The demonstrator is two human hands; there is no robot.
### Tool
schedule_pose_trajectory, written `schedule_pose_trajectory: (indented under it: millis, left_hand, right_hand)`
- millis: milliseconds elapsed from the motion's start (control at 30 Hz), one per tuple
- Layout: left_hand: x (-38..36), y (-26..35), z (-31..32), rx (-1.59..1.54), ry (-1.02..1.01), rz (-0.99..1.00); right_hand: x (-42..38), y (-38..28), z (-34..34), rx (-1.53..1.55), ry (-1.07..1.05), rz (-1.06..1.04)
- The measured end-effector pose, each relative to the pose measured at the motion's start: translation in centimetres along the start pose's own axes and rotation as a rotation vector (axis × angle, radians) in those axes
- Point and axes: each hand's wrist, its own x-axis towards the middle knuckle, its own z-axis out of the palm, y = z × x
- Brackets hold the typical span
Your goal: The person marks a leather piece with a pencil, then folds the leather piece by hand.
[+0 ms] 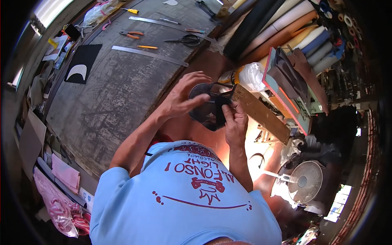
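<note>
A black mesh cap (204, 107) is held up in front of my chest, beyond the table's near edge. My right hand (236, 120) pinches its dark edge on the right side, thumb on top. Against the cap's left side is my left hand (183, 96), its fingers stretched out and the thumb lying across the dark mesh. Whether the left fingers touch the far side of the cap is hidden.
On the worn table (102, 98) lie metal rulers (149, 56), orange-handled pliers (131, 35), a pencil (147, 47), scissors (188, 40) and a black sheet (92, 53) with a white crescent piece (77, 72). Material rolls (281, 28), a wooden plank (261, 114) and a fan (305, 181) stand right.
</note>
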Motion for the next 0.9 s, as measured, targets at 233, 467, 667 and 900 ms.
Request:
schedule_pose_trajectory:
  millis: [233, 467, 667, 900]
  left_hand:
    - [2.2, 2.5, 9.8, 0.173, -0.2, 0.092]
    - [1.9, 2.5, 16.9, -0.014, -0.047, -0.078]
    - [2.2, 1.3, 19.5, -0.338, -0.084, -0.505]
    - [3.3, 0.7, 18.6, -0.391, -0.154, -0.538]
  right_hand:
    - [-2.8, 0.3, -8.7, -0.13, 0.016, -0.061]
    - [-4.2, -0.4, -13.4, -0.114, 0.092, 0.008]
    - [-4.3, 0.2, -15.2, -0.198, 0.167, 0.068]
    - [-3.8, 0.8, -14.4, -0.235, 0.269, 0.101]
